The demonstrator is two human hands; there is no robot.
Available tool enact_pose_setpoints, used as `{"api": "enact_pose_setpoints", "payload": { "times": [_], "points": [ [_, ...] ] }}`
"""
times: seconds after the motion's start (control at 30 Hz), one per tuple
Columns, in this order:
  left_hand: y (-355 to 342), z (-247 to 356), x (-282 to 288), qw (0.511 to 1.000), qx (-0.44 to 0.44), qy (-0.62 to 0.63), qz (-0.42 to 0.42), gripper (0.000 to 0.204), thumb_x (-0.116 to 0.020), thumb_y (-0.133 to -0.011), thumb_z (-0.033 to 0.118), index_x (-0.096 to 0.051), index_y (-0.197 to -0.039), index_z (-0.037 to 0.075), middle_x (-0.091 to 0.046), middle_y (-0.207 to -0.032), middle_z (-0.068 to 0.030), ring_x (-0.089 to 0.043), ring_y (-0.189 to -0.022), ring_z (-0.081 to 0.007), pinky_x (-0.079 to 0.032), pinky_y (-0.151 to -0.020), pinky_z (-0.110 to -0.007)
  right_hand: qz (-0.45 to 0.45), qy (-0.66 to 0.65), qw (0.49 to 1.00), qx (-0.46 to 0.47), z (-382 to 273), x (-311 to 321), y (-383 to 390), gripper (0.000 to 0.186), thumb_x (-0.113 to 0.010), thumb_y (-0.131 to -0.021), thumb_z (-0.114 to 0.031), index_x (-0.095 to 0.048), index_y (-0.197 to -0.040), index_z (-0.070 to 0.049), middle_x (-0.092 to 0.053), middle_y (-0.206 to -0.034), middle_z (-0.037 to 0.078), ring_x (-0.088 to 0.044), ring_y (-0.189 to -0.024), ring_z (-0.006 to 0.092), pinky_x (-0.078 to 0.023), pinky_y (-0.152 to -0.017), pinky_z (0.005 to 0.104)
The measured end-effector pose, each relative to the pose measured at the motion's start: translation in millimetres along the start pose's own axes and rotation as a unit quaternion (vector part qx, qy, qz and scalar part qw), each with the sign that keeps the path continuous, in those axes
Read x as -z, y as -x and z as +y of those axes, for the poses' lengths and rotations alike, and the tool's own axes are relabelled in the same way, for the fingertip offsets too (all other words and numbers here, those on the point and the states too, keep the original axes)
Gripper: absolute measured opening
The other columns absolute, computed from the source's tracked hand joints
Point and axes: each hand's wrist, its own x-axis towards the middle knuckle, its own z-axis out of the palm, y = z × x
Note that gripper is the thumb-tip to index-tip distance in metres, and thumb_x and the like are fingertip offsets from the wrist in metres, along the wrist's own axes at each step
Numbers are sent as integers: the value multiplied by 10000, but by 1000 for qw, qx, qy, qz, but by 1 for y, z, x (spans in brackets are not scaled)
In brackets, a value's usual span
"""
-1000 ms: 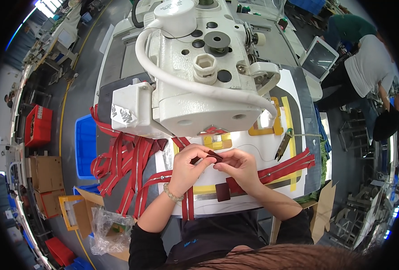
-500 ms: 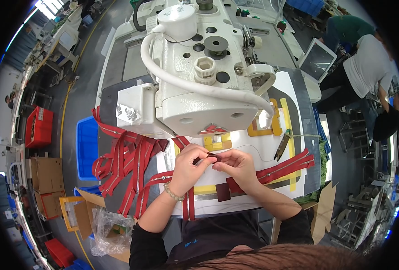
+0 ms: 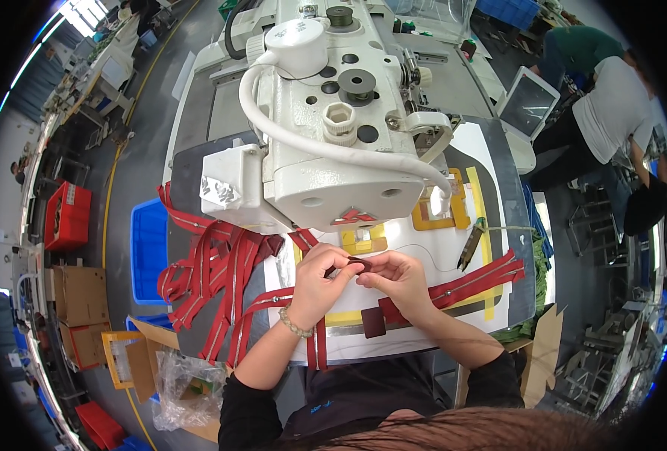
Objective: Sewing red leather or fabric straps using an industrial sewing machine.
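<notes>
My left hand [image 3: 317, 284] and my right hand [image 3: 400, 279] meet in front of the white sewing machine [image 3: 345, 180], fingertips closed on a small dark maroon piece [image 3: 360, 264]. Fingers hide part of it, and its material cannot be made out. Below my hands a flat maroon square patch [image 3: 375, 323] lies at the table's near edge. One red zipper [image 3: 480, 279] with metal teeth stretches off to the right, passing by my right wrist. More red zippers [image 3: 228, 259] are heaped at the left, and some strips run under my left forearm.
A yellow-edged clamp frame [image 3: 363, 239] sits below the machine head. Thread snips [image 3: 469, 246] rest right of my hands, by yellow tape [image 3: 486, 225]. A blue bin [image 3: 149, 252] and an open carton [image 3: 144, 368] stand left. Two people bend over at the far right.
The view has shifted slightly. Both hands stay together on the maroon piece, whose tilt between the fingertips has changed a little.
</notes>
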Motion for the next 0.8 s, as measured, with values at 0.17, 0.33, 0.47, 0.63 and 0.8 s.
{"api": "enact_pose_setpoints", "payload": {
  "times": [0.17, 0.33, 0.47, 0.63, 0.8],
  "points": [
    [1, -1, -1, 1000, -27, -7, 6, 164, -775, -723, 54, -616, -708, 16, -638, -768, -77, -592, -713, -199, -462, -645, -299, -2, 3, 1000, 15, 0, -1, 1, 184, -679, -836, 24, -624, -1007, 64, -688, -938, 109, -670, -860, 121, -546, -771, 231],
    [2, -2, -1, 999, -39, -15, 7, 141, -769, -725, 33, -631, -708, 11, -648, -777, -82, -600, -712, -180, -464, -650, -280, -1, 15, 1000, 1, 2, 2, 1, 121, -654, -855, 27, -615, -961, 70, -685, -920, 122, -680, -837, 141, -561, -761, 242],
    [4, -6, 5, 997, -17, 61, -35, 128, -766, -725, 11, -640, -749, 10, -647, -806, -79, -597, -727, -154, -465, -656, -268, -23, 3, 1000, -1, -4, 5, 3, 82, -638, -862, 34, -607, -930, 68, -683, -908, 128, -687, -832, 156, -571, -757, 251],
    [14, -8, 8, 974, 53, 213, -66, 103, -730, -756, -52, -647, -804, -11, -647, -858, -76, -584, -744, -108, -462, -646, -238, -25, -17, 1000, -4, -10, 8, 10, 59, -630, -867, 40, -604, -913, 66, -680, -905, 135, -691, -849, 170, -575, -764, 254],
    [18, -1, 1, 946, 123, 300, -24, 66, -721, -787, -38, -667, -806, -4, -657, -839, -66, -596, -751, -91, -478, -658, -221, -12, -16, 1000, -6, -11, 4, 13, 74, -631, -864, 45, -609, -931, 69, -681, -922, 151, -693, -846, 184, -583, -758, 275]
  ]
}}
